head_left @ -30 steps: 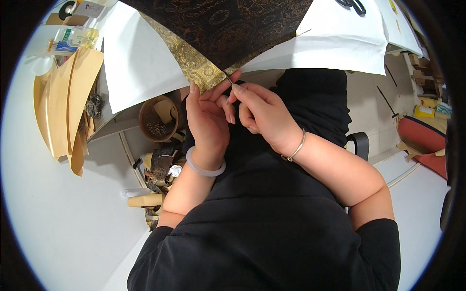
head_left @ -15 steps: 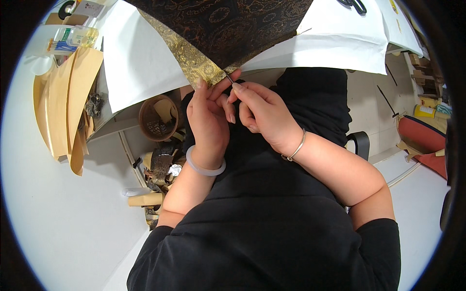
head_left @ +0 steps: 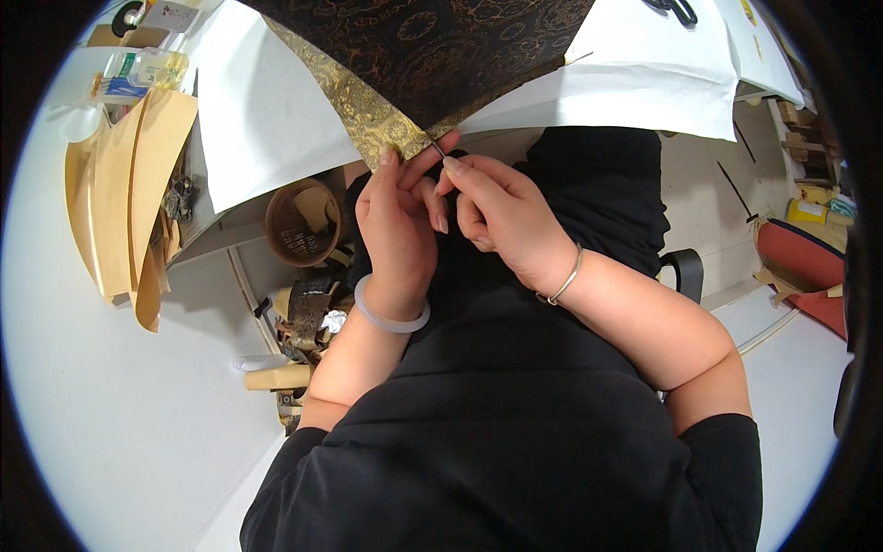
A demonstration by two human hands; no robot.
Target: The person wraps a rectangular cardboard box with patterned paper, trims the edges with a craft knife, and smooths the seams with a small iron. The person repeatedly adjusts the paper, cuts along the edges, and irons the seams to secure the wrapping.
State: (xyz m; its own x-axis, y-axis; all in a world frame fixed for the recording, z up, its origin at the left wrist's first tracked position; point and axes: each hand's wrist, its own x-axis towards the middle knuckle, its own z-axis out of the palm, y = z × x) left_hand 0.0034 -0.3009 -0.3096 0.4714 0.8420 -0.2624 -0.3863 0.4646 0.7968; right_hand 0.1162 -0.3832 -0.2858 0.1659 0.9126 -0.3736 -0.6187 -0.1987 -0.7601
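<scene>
A dark brown patterned fabric (head_left: 441, 55) hangs over the front edge of the table, its pointed corner toward me. Along its left side shows a gold patterned face (head_left: 363, 106). My left hand (head_left: 400, 221) pinches the gold corner, thumb on top and a fingertip showing behind it. Between the thumb and index finger of my right hand (head_left: 506, 207) is a thin dark stick-like tool (head_left: 439, 148), its far end touching the fabric's tip. Its exact kind is too small to make out. The other right fingers are curled in.
White sheeting (head_left: 635, 97) covers the table, with black-handled scissors (head_left: 676, 11) at the back. Tan curved sheets (head_left: 115, 202) stand at the left. Below are a brown bin (head_left: 287, 225) and a heap of scraps (head_left: 308, 317). A chair armrest (head_left: 682, 274) is at my right.
My left thumb has shifted slightly to the right on the gold corner. Otherwise both hands, the tool and the fabric keep nearly the same pose.
</scene>
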